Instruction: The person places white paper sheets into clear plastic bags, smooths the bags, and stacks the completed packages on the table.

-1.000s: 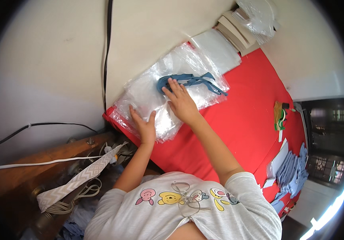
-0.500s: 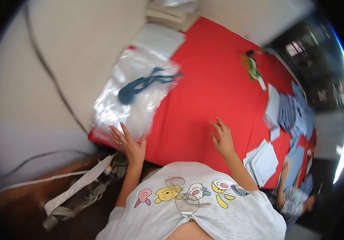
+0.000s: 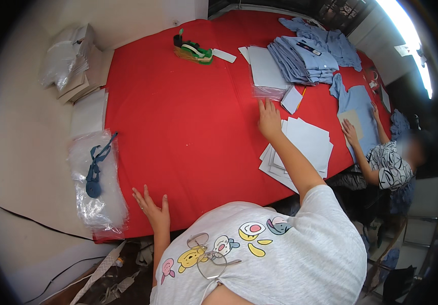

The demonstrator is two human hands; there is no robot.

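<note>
My left hand [image 3: 153, 209] rests at the front edge of the red-covered table [image 3: 178, 127], fingers spread and nothing in it. My right hand [image 3: 270, 120] reaches to the right over the table, its fingers stretched out. Its fingertips are beside the near end of a clear plastic bag pack [image 3: 270, 93] with a white sheet inside; I cannot tell whether they touch. Just right of that hand, a loose stack of white sheets [image 3: 308, 142] lies partly under my forearm. Beyond the pack stands a pile of folded light-blue shirts [image 3: 300, 61].
Clear plastic bags [image 3: 97, 157] with a coiled dark-blue strap [image 3: 93, 188] lie at the left edge. A green tape dispenser [image 3: 196, 53] sits at the back. A small white pad [image 3: 292, 99] lies near the shirts. At right, a co-worker [image 3: 394, 162] handles a light-blue shirt [image 3: 356, 101].
My view has turned to the right, bringing the shirts and the co-worker further in. My right hand has moved right, toward the bag pack. The left hand stays spread.
</note>
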